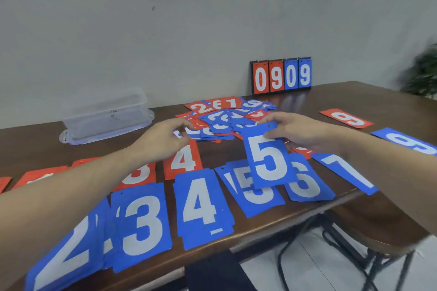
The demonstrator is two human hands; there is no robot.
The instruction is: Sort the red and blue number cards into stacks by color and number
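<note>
Our right hand pinches a blue 5 card by its top edge, centre frame, above the blue 5 stack. Our left hand, fingers loosely curled, reaches the unsorted pile mid-surface.

plain office-like room, wooden table, bare grey wall, stool

Even, soft indoor light, faint glare on tabletop, motion blur + wide-angle stretch at edges.
</note>
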